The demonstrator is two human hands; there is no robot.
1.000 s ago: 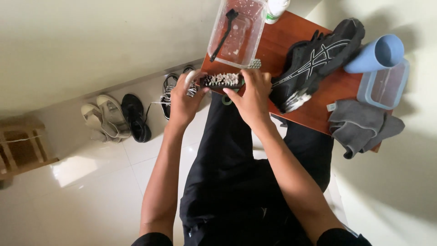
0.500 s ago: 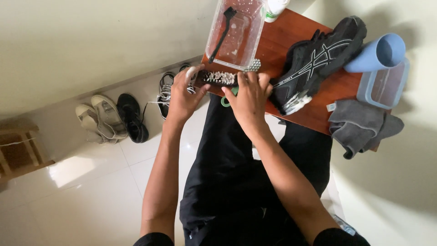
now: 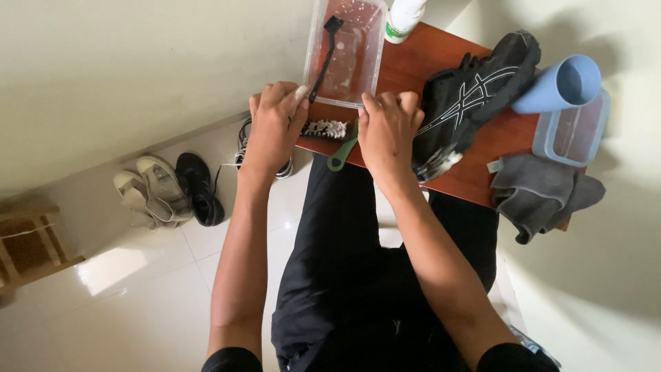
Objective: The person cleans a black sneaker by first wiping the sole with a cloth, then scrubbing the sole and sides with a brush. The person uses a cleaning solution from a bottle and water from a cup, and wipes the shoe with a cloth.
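My left hand (image 3: pixel 274 125) and my right hand (image 3: pixel 389 127) rest side by side at the near rim of a clear plastic container (image 3: pixel 365 65), fingers curled on its edge. A thin black brush (image 3: pixel 323 52) leans inside it. Between my hands, a scrubbing brush with white bristles (image 3: pixel 326 129) and a green handle lies at the edge of the wooden table (image 3: pixel 441 62). My right thumb sits next to the handle. A black sneaker with white lines (image 3: pixel 475 100) lies just right of my right hand.
A blue cup (image 3: pixel 558 84) lies tipped on a blue-rimmed box (image 3: pixel 575 134) at the table's right, with a grey cloth (image 3: pixel 540 196) in front. A white bottle (image 3: pixel 406 15) stands behind. Shoes (image 3: pixel 169 189) and a wooden stool (image 3: pixel 27 244) are on the tiled floor at left.
The bristled brush that both hands held up a second ago now lies on the table. Both hands have moved forward onto the clear container's near rim.
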